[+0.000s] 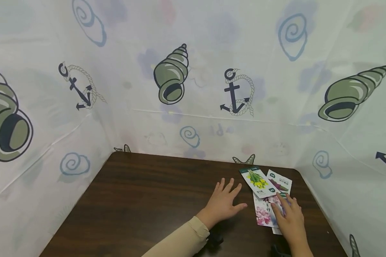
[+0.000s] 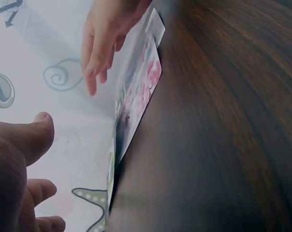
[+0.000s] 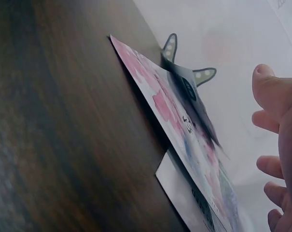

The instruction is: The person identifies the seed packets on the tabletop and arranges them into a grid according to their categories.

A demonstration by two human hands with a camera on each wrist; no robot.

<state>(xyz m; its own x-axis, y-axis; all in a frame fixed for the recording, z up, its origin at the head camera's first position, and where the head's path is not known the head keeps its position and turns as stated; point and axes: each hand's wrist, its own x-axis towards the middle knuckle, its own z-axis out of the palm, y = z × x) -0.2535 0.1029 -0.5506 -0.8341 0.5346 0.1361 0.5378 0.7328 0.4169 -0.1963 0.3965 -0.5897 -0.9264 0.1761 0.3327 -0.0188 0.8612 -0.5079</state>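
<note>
Several flat printed packets overlap in a pile on the table's right side. On top, a packet with yellow flowers (image 1: 258, 182) and a dark green band lies slanted. Under it is a pink-flowered packet (image 1: 264, 212), and a white packet with a purple picture (image 1: 281, 181) pokes out behind. Another white packet (image 3: 177, 188) sticks out from beneath the pink one in the right wrist view. My right hand (image 1: 291, 219) is over the pile's right part, fingers extended and holding nothing. My left hand (image 1: 222, 202), fingers spread and empty, hovers over the table just left of the packets.
The dark wood-grain table (image 1: 141, 200) stretches left of the packets. A pale cloth (image 1: 209, 139) printed with shells, anchors and starfish hangs round its back and sides. Small black objects (image 1: 214, 240) show by both wrists.
</note>
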